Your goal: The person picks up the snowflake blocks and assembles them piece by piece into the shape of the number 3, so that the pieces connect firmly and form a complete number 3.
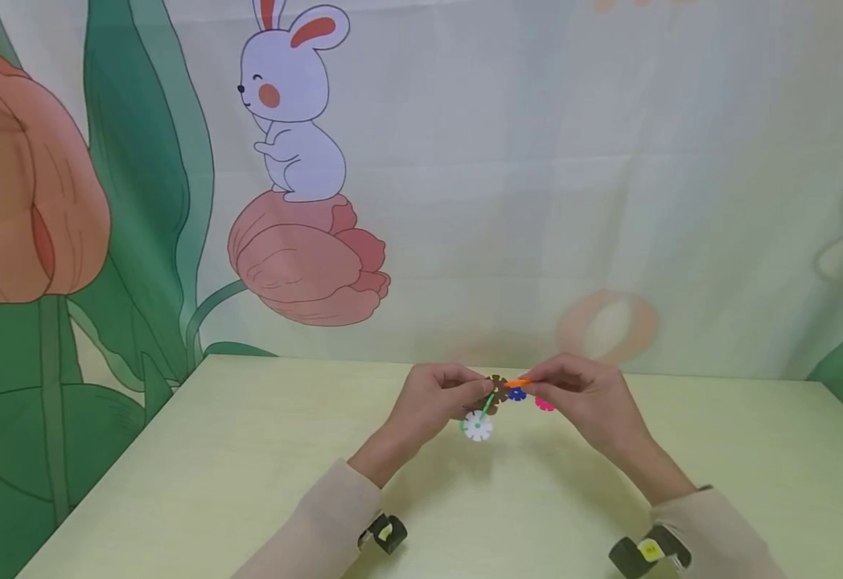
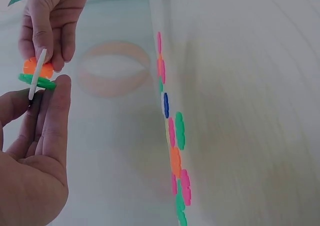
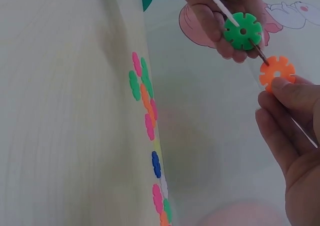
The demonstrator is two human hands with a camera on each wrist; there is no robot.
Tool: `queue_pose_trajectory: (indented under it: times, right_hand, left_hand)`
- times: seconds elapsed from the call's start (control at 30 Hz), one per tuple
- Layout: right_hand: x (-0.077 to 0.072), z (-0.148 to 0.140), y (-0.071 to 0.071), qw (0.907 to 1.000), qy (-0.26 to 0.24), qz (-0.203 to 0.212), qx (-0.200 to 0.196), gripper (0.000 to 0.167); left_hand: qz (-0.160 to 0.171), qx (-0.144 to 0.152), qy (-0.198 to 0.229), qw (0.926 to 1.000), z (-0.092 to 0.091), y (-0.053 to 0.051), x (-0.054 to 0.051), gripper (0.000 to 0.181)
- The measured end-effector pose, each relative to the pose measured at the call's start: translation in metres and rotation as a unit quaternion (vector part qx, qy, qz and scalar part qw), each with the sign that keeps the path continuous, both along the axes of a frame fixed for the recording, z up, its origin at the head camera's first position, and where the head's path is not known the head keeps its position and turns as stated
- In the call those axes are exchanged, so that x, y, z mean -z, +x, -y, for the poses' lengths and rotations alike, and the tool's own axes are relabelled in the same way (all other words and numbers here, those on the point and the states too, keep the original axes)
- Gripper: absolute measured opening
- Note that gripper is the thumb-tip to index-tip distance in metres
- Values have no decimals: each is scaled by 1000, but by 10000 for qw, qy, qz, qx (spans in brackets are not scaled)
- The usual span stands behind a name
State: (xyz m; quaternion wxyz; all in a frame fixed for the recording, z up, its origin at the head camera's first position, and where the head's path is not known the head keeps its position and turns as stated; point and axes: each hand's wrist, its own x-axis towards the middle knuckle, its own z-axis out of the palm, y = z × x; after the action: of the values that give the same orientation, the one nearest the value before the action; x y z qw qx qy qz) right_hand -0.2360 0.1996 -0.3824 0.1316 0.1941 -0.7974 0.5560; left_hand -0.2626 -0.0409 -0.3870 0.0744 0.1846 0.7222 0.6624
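Note:
Joined notched discs are held between both hands. My left hand (image 1: 429, 406) (image 2: 40, 161) pinches the cluster near a brown disc (image 1: 497, 389) with thumb and fingers. A green disc (image 3: 243, 31) sits in that cluster, with a white disc (image 1: 477, 426) (image 2: 37, 75) slotted to it. My right hand (image 1: 595, 402) (image 3: 300, 131) pinches an orange disc (image 3: 277, 71) between thumb and fingers. In the right wrist view the orange disc meets the edge of the brown disc (image 3: 259, 52); how deep it sits cannot be told. The left fingertips are partly hidden behind the green disc.
Loose discs, among them a blue one (image 2: 166, 105) (image 3: 156, 164) and a pink one (image 1: 545, 404), lie on the pale table (image 1: 248, 482) beyond the hands. Behind hangs a cloth printed with a rabbit and flowers (image 1: 306, 265). A dark band device (image 1: 388, 533) is on each wrist.

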Motion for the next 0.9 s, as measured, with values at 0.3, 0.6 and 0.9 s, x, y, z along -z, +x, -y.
queue_pose_trajectory:
  times: [0.3, 0.6, 0.9]
  right_hand:
    - [-3, 1, 4, 9999, -86, -37, 59, 10]
    - [0, 3, 3, 9992, -120, -371, 14, 12]
    - [0, 5, 3, 9975, -66, -697, -23, 16]
  left_hand:
    - [50, 39, 68, 10000, 0, 3, -4, 16]
    - [156, 216, 183, 9995, 2, 2, -4, 14]
    - [198, 228, 117, 9995, 4, 2, -7, 15]
